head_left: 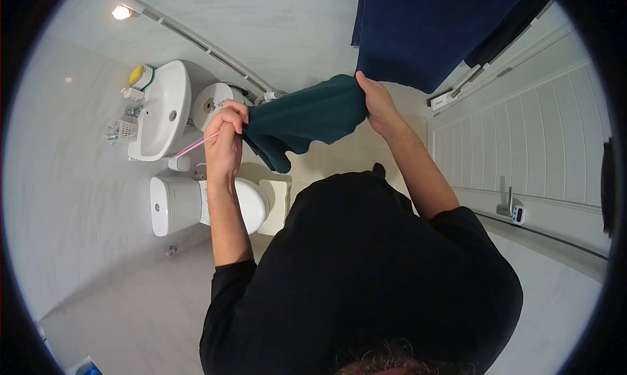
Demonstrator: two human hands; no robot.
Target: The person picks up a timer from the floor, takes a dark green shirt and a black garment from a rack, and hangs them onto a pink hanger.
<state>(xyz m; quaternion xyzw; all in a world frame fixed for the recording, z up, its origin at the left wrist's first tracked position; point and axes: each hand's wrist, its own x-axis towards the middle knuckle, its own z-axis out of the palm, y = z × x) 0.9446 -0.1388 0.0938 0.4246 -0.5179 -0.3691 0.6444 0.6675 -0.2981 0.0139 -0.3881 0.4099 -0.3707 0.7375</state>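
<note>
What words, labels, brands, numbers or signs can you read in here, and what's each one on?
No text can be read with certainty.
White box at the door's edge: small dark marking, too small to read.
Small device beside the door handle: dark face, any figures too small to read.
Blue-and-white item at the lower left: too blurred to tell any print.

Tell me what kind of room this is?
It looks like a bathroom. There is a toilet with a tank, a white washbasin on the wall with a yellow sponge beside it, and a navy towel hanging up.
</note>
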